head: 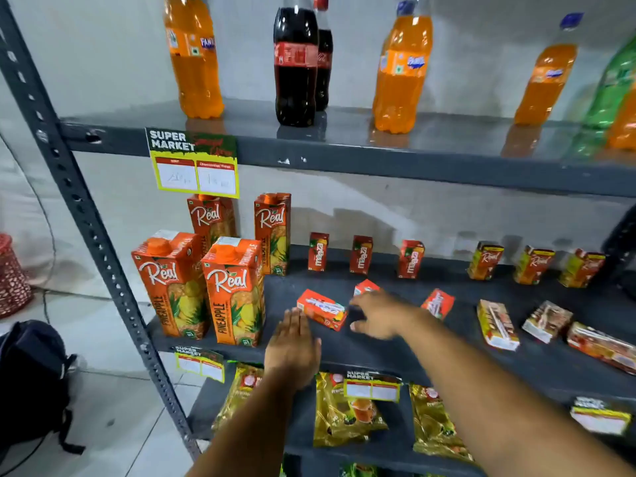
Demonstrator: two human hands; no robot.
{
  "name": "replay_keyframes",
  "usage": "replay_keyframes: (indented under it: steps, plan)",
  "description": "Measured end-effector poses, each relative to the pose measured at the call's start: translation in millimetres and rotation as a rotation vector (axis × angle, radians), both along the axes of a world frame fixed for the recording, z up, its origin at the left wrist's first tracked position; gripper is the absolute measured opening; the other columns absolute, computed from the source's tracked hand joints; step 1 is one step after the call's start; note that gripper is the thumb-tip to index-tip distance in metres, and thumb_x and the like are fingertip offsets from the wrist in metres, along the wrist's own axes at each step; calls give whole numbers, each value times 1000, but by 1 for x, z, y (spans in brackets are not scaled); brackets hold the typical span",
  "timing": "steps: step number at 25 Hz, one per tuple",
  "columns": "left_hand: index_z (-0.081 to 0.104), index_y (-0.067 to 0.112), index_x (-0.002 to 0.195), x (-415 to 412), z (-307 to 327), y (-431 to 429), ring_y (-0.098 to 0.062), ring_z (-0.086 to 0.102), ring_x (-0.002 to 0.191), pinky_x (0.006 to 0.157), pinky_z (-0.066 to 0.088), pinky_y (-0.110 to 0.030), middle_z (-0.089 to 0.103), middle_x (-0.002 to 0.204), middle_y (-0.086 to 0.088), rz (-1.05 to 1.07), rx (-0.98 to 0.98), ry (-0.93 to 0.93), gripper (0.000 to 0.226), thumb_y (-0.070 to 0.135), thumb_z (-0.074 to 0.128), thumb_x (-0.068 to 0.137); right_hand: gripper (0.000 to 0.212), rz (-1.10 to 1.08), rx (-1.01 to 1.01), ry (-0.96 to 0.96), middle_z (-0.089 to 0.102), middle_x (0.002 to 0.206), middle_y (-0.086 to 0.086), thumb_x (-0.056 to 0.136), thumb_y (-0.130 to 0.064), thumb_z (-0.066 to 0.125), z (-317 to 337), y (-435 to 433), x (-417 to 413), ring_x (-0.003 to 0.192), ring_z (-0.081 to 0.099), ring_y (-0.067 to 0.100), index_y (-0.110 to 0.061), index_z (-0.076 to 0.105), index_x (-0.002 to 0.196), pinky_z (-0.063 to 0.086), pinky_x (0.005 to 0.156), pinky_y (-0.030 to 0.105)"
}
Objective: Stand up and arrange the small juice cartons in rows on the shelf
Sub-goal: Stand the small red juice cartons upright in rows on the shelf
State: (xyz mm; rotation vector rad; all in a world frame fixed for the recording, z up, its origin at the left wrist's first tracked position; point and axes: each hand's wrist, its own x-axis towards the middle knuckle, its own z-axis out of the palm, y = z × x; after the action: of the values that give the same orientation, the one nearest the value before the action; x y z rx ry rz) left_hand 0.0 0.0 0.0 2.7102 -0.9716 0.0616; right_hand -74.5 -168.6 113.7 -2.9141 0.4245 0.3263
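Note:
On the dark middle shelf (378,352), three small red Maaza cartons (361,254) stand upright at the back, and three small Real cartons (533,265) stand to their right. In front, several small cartons lie flat: a red one (321,308), another (365,287) partly hidden behind my right hand, a third (437,302), and three Real ones (497,324) further right. My left hand (292,349) is flat with fingers together, its tips just short of the nearest lying red carton. My right hand (380,315) hovers open between the lying red cartons, holding nothing.
Several large Real pineapple cartons (234,290) stand at the shelf's left end. Soda bottles (296,63) line the upper shelf. Gold packets (347,411) fill the shelf below. A perforated upright post (86,215) stands left, and a dark backpack (31,380) lies on the floor.

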Motion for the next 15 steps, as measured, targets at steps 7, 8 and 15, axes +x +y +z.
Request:
replay_keyframes:
  steps: [7, 8, 15]
  plan:
    - [7, -4, 146, 13, -12, -2, -34, 9, 145, 114, -1, -36, 10, 156, -24, -35, -1, -57, 83, 49, 0, 83, 57, -257, 306, -304, 68, 117, 2, 72, -46, 75, -70, 3, 31, 108, 61, 20, -20, 63, 121, 45, 84, 29]
    - [5, -3, 146, 14, -11, -1, -32, 6, 145, 114, -2, -36, 7, 157, -23, -44, 9, -60, 83, 49, -1, 82, 51, -270, 345, -336, 71, 107, -1, 70, -45, 76, -72, 2, 31, 100, 64, 17, -21, 67, 114, 45, 77, 27]
    - [24, -8, 142, 15, -14, -2, -37, 26, 140, 113, 12, -42, 26, 151, -26, -8, 1, -11, 77, 47, 17, 88, 51, -112, 267, -388, 66, 106, 0, 62, -25, 81, -31, -19, 44, 97, 62, 18, -17, 67, 111, 46, 77, 23]
